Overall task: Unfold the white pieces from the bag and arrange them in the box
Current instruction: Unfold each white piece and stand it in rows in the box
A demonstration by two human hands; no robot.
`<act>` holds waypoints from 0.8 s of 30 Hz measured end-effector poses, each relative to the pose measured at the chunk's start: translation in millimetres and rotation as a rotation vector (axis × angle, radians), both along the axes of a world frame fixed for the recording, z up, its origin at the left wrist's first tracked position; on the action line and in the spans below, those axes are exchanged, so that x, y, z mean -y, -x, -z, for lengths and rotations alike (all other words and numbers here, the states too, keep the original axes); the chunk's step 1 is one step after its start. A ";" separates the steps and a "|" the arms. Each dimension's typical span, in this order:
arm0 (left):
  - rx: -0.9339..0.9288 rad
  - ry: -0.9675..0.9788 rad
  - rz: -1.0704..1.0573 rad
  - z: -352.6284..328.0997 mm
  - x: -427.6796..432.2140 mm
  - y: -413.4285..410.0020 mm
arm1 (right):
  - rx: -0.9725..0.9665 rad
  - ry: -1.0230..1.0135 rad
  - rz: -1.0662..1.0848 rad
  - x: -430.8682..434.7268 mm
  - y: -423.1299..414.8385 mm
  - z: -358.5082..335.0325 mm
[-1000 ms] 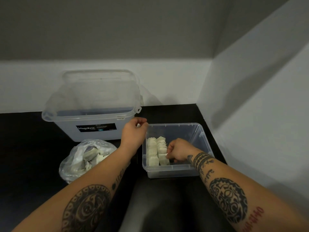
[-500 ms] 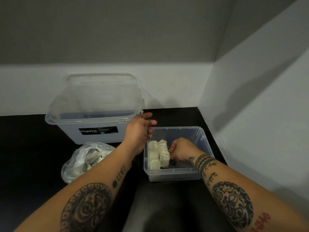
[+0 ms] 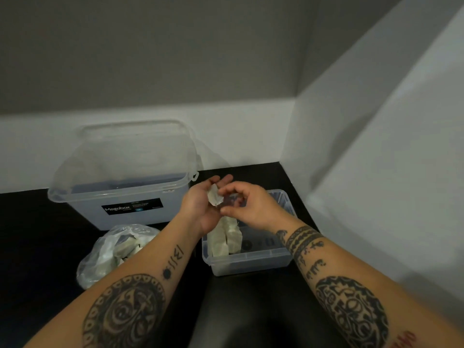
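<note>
Left hand (image 3: 200, 209) lies flat-fingered cradling a folded white piece (image 3: 214, 198), which the right hand (image 3: 253, 207) pinches; a hasty tug could tear it or flick it past the box (image 3: 251, 264) beneath them.

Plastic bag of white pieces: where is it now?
Head view, lower left: the plastic bag lies on the black surface in front of the Megabox tub, left of the small box.

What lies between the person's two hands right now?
In the head view, a single white piece lies between them. It rests on the upturned palm of the left hand while the right hand pinches it, above the small clear box.
</note>
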State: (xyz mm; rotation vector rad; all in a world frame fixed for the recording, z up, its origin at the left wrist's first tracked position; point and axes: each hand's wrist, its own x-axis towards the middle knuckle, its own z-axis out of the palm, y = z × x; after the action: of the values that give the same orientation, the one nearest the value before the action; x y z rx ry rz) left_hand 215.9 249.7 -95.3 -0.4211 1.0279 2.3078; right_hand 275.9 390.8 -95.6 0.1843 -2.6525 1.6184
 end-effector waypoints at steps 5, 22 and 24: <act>-0.002 0.159 0.161 4.3 -0.5 -4.6 | -0.200 -0.003 0.087 4.4 0.9 8.7; -0.754 0.878 0.078 13.1 5.4 -12.7 | -0.024 0.059 0.296 -19.6 11.6 -1.7; -0.730 0.902 0.077 13.4 5.4 -12.6 | -0.003 0.017 0.273 -19.4 10.9 -1.2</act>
State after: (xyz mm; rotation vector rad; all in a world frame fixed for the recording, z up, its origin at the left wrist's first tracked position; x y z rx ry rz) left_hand 228.5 244.3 -108.8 0.1745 2.3867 1.8087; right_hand 265.0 410.2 -94.4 -0.1689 -2.5249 1.5495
